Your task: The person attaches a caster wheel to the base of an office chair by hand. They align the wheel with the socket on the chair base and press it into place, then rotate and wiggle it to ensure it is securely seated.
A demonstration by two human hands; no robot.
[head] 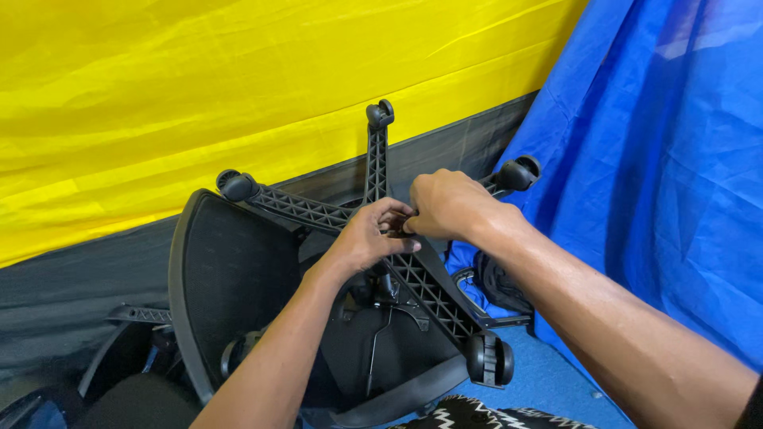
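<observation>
A black office chair lies overturned, its star-shaped wheeled base (pixel 300 208) pointing up toward me. My left hand (pixel 367 237) and my right hand (pixel 447 204) meet at the hub in the middle of the base, fingers pinched together on a small part there that is hidden by the fingers. Ribbed legs run out from the hub to castors (pixel 489 359). The underside of the seat (pixel 230 278) with its lever and mechanism (pixel 381 318) lies below my left forearm.
A yellow sheet (pixel 238 87) hangs behind, a blue sheet (pixel 675 175) to the right and over the floor. A black armrest (pixel 493 294) lies on the blue cloth. Another black chair part (pixel 119 373) sits at the lower left. A black-and-white patterned cloth (pixel 493 415) shows at the bottom edge.
</observation>
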